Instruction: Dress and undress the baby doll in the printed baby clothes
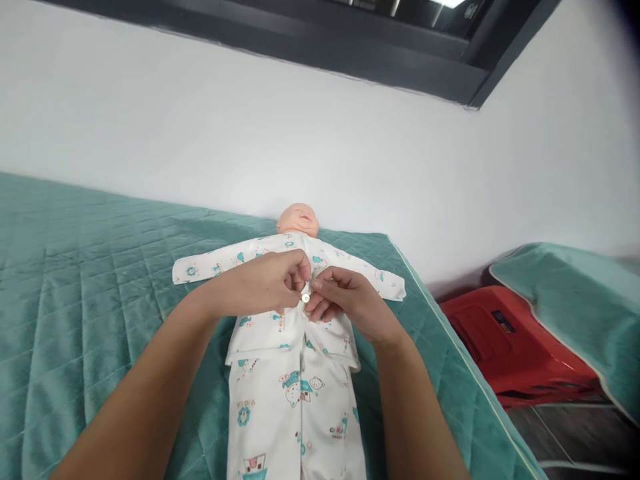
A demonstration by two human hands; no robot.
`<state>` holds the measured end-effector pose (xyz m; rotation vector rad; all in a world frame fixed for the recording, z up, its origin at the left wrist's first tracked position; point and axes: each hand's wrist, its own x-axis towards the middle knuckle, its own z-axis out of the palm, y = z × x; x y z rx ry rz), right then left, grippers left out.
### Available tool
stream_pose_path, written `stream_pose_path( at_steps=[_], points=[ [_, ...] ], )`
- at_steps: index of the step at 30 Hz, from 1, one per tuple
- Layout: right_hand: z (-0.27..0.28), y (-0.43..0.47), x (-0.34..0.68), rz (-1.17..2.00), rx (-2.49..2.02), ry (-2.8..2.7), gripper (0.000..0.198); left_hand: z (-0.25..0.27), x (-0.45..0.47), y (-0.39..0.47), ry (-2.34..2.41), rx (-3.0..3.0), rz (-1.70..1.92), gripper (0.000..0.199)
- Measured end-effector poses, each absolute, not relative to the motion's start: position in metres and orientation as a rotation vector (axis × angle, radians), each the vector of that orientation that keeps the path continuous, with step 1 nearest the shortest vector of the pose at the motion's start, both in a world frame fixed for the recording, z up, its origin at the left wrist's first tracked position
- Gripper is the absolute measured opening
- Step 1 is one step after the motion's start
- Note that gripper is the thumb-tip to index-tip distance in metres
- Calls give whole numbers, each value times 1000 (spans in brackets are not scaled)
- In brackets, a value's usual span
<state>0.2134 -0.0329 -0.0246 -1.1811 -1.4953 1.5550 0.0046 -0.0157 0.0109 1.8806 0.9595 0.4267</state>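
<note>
A baby doll (299, 220) lies on its back, its head toward the wall. It wears a white printed baby shirt (260, 340), sleeves spread out to both sides, and matching printed trousers (265, 413). Over the chest, my left hand (277, 280) is closed in a pinch on the shirt's front edge. Facing it, my right hand (340, 293) pinches the other side of the front opening, fingers curled under the cloth. Between my fingertips a small pale button (305, 298) shows. My fingers partly hide the shirt's front, so I cannot tell whether the button is fastened.
Under the doll spreads a green quilted cover (110, 267), its piped edge running down on the right. A white wall (225, 133) rises behind, with a dark window frame (350, 40) above. Lower right stands a red plastic stool or chair (515, 340) beside draped green cloth (575, 300).
</note>
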Motion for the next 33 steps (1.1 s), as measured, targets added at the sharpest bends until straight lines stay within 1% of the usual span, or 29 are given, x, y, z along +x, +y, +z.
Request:
stream_pose_path(
  at_steps=[9,15,22,24,26,29,30,33],
  points=[
    [-27,-31,212,1539,-1155,-1471,29,12,0,-16,1017,1960,337,21],
    [-30,-31,213,1550,-1118,-1425,25,16,-2,-18,1062,2099,290,6],
    [-33,-30,214,1514,-1058,-1365,28,15,-2,-20,1050,2123,277,14],
    [-37,-28,214,1389,-1024,-1280,27,17,-3,-20,1022,2133,323,15],
    [-41,-24,215,1189,-982,-1172,23,17,-3,-17,1083,2138,440,18],
    [-52,-16,216,908,-993,-1174,17,5,-4,-1,1427,2124,725,21],
    [-56,-13,216,827,-1038,-1234,20,-4,-5,6,1570,2125,822,23],
    [-74,-2,220,589,-1253,-1473,43,-43,-17,22,1876,2181,1018,35]
  ],
)
